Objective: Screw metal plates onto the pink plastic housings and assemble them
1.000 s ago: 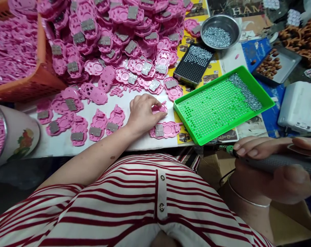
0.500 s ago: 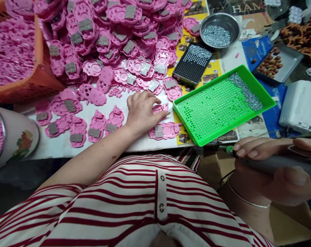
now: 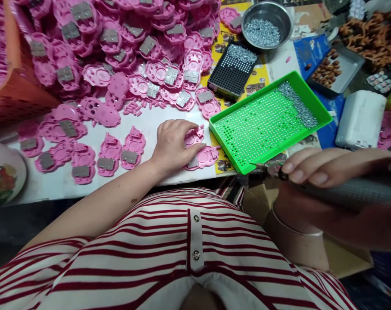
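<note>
My left hand (image 3: 170, 144) lies on the white work surface, its fingers and thumb around a pink plastic casing (image 3: 194, 137) that it partly covers. Just below, a second pink casing with a grey metal plate (image 3: 209, 156) lies near the thumb. In my right hand (image 3: 314, 165) is a grey electric screwdriver (image 3: 347, 189), pointing left, with its thin bit over the near edge of the green perforated tray (image 3: 298, 139). Small screws fill many of that tray's holes, and a loose heap of screws (image 3: 297, 105) lies at its far right end.
A large pile of pink casings (image 3: 143, 43) rises at the back, beside an orange basket (image 3: 23, 94). Behind the green tray are a black perforated tray (image 3: 226, 77) and a metal bowl of screws (image 3: 287, 26). A white box-shaped device (image 3: 361, 118) stands at right.
My right hand has brought the screwdriver up and left, so its bit now reaches the green tray's near edge. My left hand stays at the casing. The whole view has shifted slightly.
</note>
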A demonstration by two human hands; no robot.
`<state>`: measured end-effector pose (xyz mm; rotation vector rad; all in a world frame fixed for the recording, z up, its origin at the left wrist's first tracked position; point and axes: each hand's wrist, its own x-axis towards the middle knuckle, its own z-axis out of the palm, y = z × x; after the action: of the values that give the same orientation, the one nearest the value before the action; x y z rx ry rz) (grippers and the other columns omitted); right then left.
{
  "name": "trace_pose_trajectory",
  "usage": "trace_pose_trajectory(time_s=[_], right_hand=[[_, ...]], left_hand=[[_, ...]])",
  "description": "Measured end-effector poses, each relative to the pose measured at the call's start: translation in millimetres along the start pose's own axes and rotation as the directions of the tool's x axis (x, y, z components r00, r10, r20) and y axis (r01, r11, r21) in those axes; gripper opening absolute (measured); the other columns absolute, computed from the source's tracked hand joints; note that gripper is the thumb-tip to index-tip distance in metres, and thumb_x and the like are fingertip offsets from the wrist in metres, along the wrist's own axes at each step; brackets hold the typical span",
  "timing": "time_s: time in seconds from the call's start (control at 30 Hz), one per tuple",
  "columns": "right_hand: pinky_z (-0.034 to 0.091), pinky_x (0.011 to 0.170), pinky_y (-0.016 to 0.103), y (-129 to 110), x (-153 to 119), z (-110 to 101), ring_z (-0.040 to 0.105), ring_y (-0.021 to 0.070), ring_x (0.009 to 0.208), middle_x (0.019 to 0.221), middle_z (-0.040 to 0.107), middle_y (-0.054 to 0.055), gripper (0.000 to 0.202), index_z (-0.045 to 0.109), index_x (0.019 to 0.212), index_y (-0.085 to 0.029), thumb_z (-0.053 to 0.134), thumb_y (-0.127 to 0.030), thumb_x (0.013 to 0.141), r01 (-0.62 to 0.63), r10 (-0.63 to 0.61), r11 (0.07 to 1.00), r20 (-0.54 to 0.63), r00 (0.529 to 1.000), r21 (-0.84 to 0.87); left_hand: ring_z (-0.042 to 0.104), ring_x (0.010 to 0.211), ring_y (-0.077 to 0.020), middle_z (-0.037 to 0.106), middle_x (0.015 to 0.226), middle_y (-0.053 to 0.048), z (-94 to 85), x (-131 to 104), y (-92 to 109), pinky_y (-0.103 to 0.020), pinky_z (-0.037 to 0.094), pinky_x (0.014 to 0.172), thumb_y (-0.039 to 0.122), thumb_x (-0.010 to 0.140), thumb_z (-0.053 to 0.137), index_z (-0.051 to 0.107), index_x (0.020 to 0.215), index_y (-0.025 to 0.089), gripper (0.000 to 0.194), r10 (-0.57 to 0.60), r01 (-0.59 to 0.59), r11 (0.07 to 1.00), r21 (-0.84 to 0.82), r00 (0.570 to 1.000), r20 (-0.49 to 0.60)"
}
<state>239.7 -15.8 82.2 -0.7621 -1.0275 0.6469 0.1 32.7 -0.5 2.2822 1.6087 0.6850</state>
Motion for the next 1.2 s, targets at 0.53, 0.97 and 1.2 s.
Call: trace_pose_trajectory(time_s=[0.53, 0.97, 1.2], right_hand=[[0.046, 0.037, 0.028, 38, -14, 13, 0.046, 0.0108, 0.04, 0.056, 0.048, -0.006, 0.023, 0.07, 0.102, -0.036, 0.067, -0.041, 0.08, 0.134, -0.118, 0.987, 0.158, 0.98, -0.091], [0.046, 0.038, 0.025, 30, -6, 19, 0.049, 0.0095, 0.042, 0.056, 0.053, -0.005, 0.019, 0.072, 0.096, -0.028, 0.067, -0.031, 0.077, 0.162, -0.163, 0.987, 0.184, 0.969, 0.018], [0.049, 0.045, 0.025, 24, 9, 56, 0.051, 0.0079, 0.044, 0.056, 0.051, -0.006, 0.009, 0.066, 0.082, -0.023, 0.062, -0.03, 0.08, 0.173, -0.183, 0.98, 0.104, 0.978, 0.102]], left_hand=[[0.056, 0.105, -0.0273, 0.067, 0.112, -0.006, 0.9, -8, 0, -0.043, 0.04, 0.092, 0.05, 0.084, 0.065, 0.058, 0.114, 0.026, 0.039, -0.012, 0.011, 1.0, -0.024, 1.0, -0.025], [0.054, 0.117, -0.0255, 0.063, 0.125, -0.006, -2.5, -7, -3, -0.042, 0.038, 0.101, 0.052, 0.09, 0.056, 0.059, 0.117, 0.027, 0.037, 0.033, -0.034, 0.998, -0.059, 0.999, -0.033], [0.06, 0.103, -0.0219, 0.072, 0.108, -0.001, 0.9, 5, -2, -0.04, 0.04, 0.095, 0.042, 0.09, 0.062, 0.072, 0.102, 0.03, 0.02, -0.047, 0.045, 0.989, -0.143, 0.999, -0.007]])
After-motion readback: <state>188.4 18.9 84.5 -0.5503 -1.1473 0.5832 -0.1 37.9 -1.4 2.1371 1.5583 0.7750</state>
